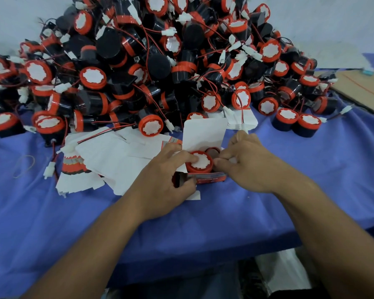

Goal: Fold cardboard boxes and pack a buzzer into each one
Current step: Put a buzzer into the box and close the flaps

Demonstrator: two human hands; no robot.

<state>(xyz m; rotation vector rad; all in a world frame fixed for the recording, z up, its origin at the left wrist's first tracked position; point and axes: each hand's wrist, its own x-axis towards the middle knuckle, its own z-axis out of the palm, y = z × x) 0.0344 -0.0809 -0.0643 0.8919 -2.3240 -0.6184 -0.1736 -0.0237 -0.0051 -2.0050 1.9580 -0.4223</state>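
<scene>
Two hands: my left hand (168, 180) grips box (205, 179), thumb on buzzer (200, 161); right hand (246, 167) pinches a white bit (232, 160) beside it.
Handling: buzzer sits in open box; light, rigid, I'd hold its orange rim.

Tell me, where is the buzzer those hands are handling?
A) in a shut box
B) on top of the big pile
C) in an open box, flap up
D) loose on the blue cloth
C: the buzzer sits in the box, whose white flap stands up behind it, with the left hand and the right hand at its sides.
</scene>
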